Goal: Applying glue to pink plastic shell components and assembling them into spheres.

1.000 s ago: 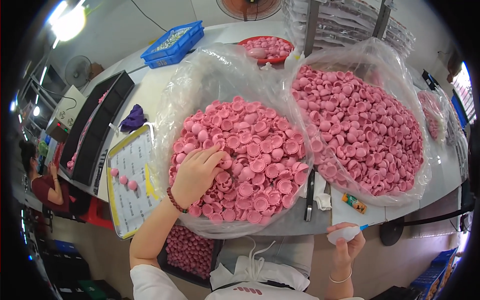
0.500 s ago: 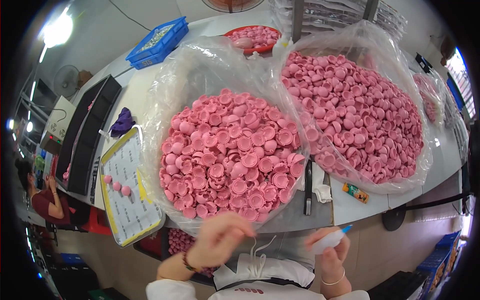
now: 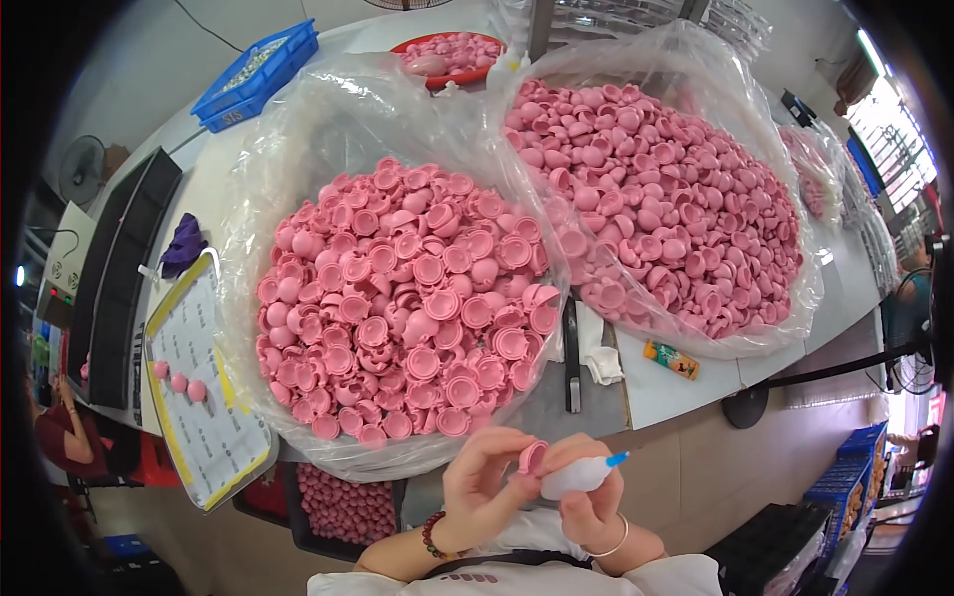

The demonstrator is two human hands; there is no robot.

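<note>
My left hand (image 3: 485, 489) pinches a pink plastic half shell (image 3: 533, 458) between thumb and fingers, its hollow side partly showing. Close beside it, my right hand (image 3: 602, 505) is closed round a small white squeeze bottle (image 3: 578, 480) with a blue nozzle (image 3: 618, 459) that points up to the right. Both hands are in front of the table's near edge. Just beyond them, a clear plastic bag (image 3: 238, 348) lies open round a heap of pink half shells (image 3: 407, 308). A second open bag (image 3: 810, 278) to the right holds more pink half shells (image 3: 666, 219).
On the left, a tray (image 3: 214, 467) carries three pink balls (image 3: 179, 382). A dark crate (image 3: 298, 512) of pink pieces stands below the table edge. Near the right bag lie a black-handled tool (image 3: 571, 358), white tissue (image 3: 599, 363) and an orange-green tube (image 3: 671, 360).
My left hand has moved right and now holds a pink half shell. The right hand has brought the bottle left, beside it. The whole view has shifted, with table things now further left.
</note>
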